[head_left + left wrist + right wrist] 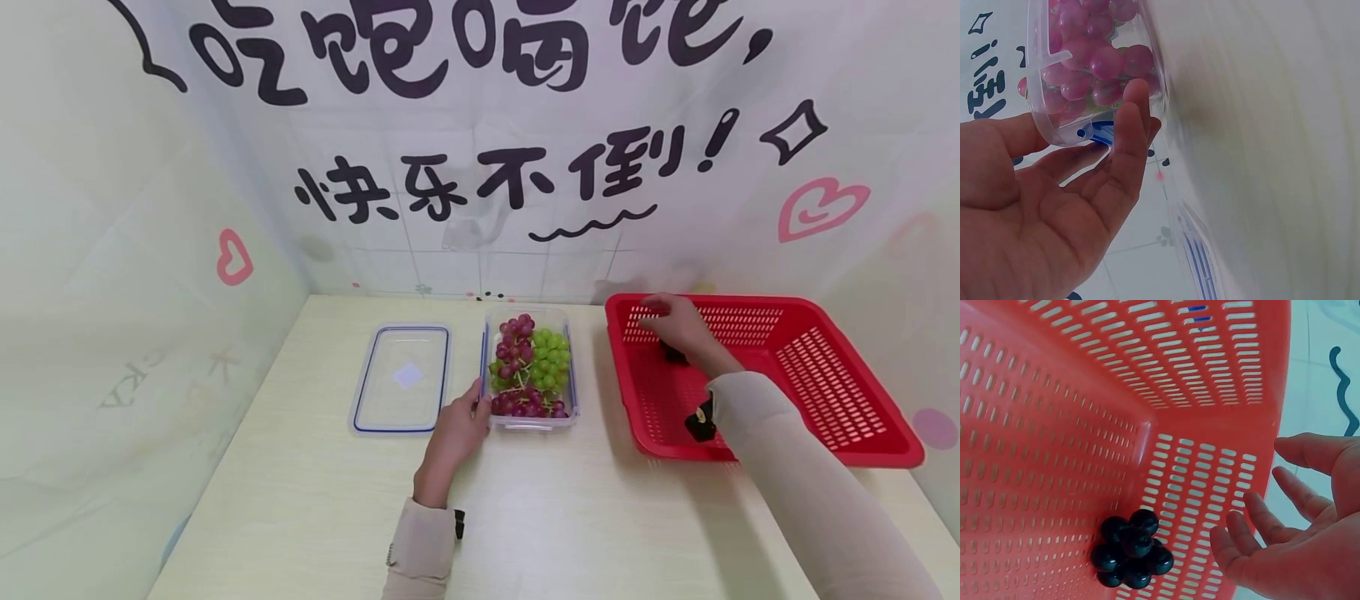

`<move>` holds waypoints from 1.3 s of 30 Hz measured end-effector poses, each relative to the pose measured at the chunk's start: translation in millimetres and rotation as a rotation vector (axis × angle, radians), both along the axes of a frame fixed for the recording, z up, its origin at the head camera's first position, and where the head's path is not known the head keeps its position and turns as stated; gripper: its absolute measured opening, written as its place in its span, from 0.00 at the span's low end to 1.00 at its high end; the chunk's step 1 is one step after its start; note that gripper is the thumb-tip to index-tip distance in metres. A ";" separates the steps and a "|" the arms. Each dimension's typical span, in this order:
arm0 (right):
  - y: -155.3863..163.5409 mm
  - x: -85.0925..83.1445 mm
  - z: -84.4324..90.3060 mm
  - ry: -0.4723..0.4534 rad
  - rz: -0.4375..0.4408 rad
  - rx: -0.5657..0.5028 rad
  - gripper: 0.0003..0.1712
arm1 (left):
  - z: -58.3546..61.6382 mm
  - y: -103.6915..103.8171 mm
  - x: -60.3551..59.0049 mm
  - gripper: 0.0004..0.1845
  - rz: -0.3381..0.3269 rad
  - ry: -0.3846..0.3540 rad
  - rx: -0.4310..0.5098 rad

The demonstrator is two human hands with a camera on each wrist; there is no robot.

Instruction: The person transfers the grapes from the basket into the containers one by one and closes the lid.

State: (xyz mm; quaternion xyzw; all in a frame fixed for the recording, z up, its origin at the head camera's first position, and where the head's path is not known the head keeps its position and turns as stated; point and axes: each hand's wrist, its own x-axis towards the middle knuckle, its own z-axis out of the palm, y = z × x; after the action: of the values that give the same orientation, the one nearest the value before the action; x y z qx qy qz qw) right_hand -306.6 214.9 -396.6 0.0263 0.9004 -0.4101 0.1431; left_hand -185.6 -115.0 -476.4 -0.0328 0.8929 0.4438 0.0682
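In the head view my left hand (459, 429) holds the front left corner of a clear plastic food container (536, 423). Its thumb and fingers pinch that corner in the left wrist view, near a blue-edged side flap. Inside the container lie red grapes (516, 346) and green grapes (551, 362). My right hand (678, 325) is above the back left part of a red plastic basket (787, 421), fingers loosely bent and holding nothing. Below it, a bunch of black grapes (1132, 549) lies in the basket; the hand partly covers it in the head view.
A clear lid with a blue seal (390, 408) lies on the pale wooden table (300, 500), left of the container. A printed white curtain (465, 125) hangs behind the table, and more cloth stands at both sides. The basket's walls are tall and slotted.
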 end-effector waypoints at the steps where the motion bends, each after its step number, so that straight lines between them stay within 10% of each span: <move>1: 1.5 0.1 -1.2 0.000 -0.005 0.003 0.33 | -0.2 0.1 0.1 0.28 0.000 -0.001 0.001; 39: 43.1 1.4 -29.2 0.028 -0.071 0.021 0.30 | -1.1 -0.3 1.7 0.27 0.002 0.005 0.030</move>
State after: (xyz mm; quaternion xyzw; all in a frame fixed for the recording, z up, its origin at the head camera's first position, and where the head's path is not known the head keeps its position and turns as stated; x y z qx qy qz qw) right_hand -305.2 257.9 -425.8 0.0538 0.9051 -0.4057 0.1155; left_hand -183.9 -115.3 -477.4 -0.0315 0.8863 0.4573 0.0663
